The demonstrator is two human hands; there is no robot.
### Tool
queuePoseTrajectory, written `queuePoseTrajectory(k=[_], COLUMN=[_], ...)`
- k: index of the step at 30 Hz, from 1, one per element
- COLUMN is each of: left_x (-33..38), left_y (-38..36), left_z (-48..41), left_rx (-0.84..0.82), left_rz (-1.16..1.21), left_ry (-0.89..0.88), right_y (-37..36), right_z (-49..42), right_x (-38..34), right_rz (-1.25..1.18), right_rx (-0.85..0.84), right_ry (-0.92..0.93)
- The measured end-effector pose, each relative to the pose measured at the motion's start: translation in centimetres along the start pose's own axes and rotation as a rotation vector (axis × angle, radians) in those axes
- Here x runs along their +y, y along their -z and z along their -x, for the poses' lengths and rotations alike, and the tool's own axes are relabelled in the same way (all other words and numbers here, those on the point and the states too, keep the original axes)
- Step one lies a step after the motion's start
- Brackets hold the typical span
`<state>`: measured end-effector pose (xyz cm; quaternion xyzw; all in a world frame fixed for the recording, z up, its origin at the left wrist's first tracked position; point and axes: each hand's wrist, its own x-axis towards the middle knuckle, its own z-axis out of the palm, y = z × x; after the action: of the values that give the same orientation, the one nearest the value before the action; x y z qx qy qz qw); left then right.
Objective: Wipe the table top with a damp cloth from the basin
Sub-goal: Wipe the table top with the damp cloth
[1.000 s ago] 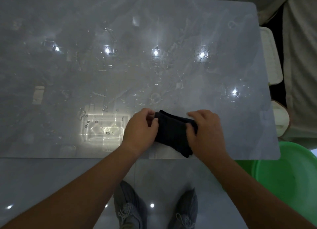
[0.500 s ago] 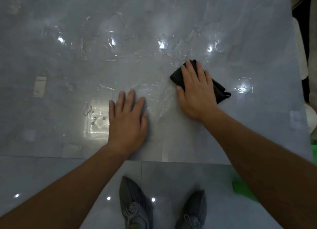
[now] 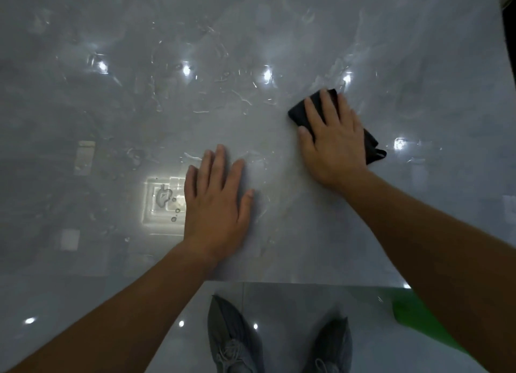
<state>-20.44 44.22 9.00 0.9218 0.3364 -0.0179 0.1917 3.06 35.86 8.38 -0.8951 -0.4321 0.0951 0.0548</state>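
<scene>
- The dark cloth (image 3: pixel 304 111) lies flat on the table top (image 3: pixel 418 51), under the right hand (image 3: pixel 332 144), whose straight fingers press it down.
- Left hand (image 3: pixel 216 202) rests flat just beside, palm down, holding nothing.
- Streaks beyond the fingertips look like wet, though glare hampers judging; overlapping strokes with even pressure should serve.

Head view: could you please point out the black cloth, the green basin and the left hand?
black cloth (image 3: pixel 298 112): head view, exposed left corner.
green basin (image 3: pixel 407 311): head view, its visible green surface.
left hand (image 3: pixel 216 202): head view, back of the hand.
</scene>
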Motion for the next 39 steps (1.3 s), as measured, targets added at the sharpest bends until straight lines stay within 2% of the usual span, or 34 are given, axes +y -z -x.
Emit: queuePoseTrajectory(k=[3, 7, 9, 12, 14, 16, 20, 22, 24, 27, 30, 32, 36, 37, 39], left_x=[-1.1, -1.3, -1.0, -0.7, -0.8, -0.9, 0.1, 1.1, 2.1, 3.2, 3.9, 4.2, 4.6, 4.9, 5.7], left_y=[-0.3, -0.1, 0.2, 0.7, 1.0, 1.4, 1.7, 1.5, 1.4, 1.5, 2.1, 2.5, 2.9, 2.9, 2.7], left_z=[-0.8, -0.9, -1.0, -1.3, -1.4, -1.9, -4.5, -6.4, -8.8, -12.2, -15.1, -16.4, -18.4, -18.9, -19.8], left_rx=[-0.023, -0.053, -0.063, -0.027, 0.008, 0.043, 0.066, 0.056, 0.057, 0.04, 0.04, 0.031, 0.023, 0.02, 0.001], left_rz=[-0.025, -0.032, 0.004, 0.08, 0.121, 0.151, 0.126, 0.081, 0.035, -0.024, -0.06, -0.065, -0.097, -0.103, -0.112], left_ry=[0.03, 0.032, 0.048, 0.058, 0.073, 0.086, 0.102, 0.094, 0.09, 0.096, 0.113, 0.128, 0.131, 0.13, 0.122], right_y=[-0.8, -0.3, 0.1, 0.7, 0.5, 0.0, -0.1, 0.4, 1.1, 2.2, 2.6, 2.3, 1.8, 2.0, 2.8], right_z=[3.5, 7.3, 6.0, 0.5, -2.4, -2.7, 2.1, 2.5, 0.6, -4.3, -10.6, -12.7, -9.6, -9.0, -9.9], right_x=[-1.6, 1.0, 2.7, 1.7, -1.1, -3.2, -1.5, 1.1, 4.3, 8.6, 8.1, 5.3, 3.2, 4.3, 7.9], right_rz=[0.089, 0.158, 0.158, 0.029, -0.019, 0.022, 0.094, 0.131, 0.163, 0.134, 0.003, -0.003, 0.062, 0.065, 0.076], right_rx=[-0.041, -0.191, -0.173, -0.053, -0.025, -0.029, -0.134, -0.161, -0.128, -0.057, -0.007, 0.025, -0.063, -0.077, -0.081], right_ry=[0.264, 0.529, 0.48, 0.135, 0.014, 0.139, 0.586, 0.643, 0.509, 0.118, -0.098, -0.044, 0.401, 0.438, 0.383])
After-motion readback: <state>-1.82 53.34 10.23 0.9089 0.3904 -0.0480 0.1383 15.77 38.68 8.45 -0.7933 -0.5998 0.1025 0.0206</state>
